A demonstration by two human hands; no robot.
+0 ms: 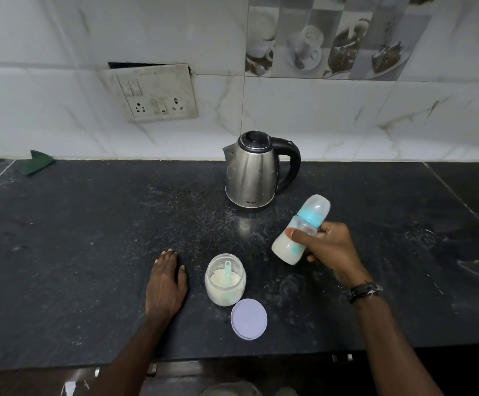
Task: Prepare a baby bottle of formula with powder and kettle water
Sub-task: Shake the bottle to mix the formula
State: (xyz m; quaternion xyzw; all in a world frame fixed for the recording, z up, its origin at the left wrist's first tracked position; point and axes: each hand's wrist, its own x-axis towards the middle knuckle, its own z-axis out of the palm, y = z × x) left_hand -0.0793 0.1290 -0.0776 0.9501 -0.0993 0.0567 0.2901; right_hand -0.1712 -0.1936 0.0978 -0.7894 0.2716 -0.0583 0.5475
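Across the dark bench (89,252), our flat left hand (165,284) holds nothing; at centre right, our right hand (329,250) wraps its grip round the tilted, milky bottle (298,232); a loose collar could leak, and the open powder jar (225,280) nearby might tip

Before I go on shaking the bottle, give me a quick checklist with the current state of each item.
1. Bottle gripped: ok, right hand wraps its middle, held tilted above the counter.
2. Cap and blue collar on: ok by sight; tightness cannot tell.
3. Contents: ok, milky liquid fills the lower part.
4. Fully mixed, no lumps: cannot tell.
5. Powder jar closed: not ok, open with the scoop inside; lid lies beside it.
6. Left hand clear: ok, flat on the counter, apart from the jar.
7. Kettle out of the way: ok, upright behind, lid shut.
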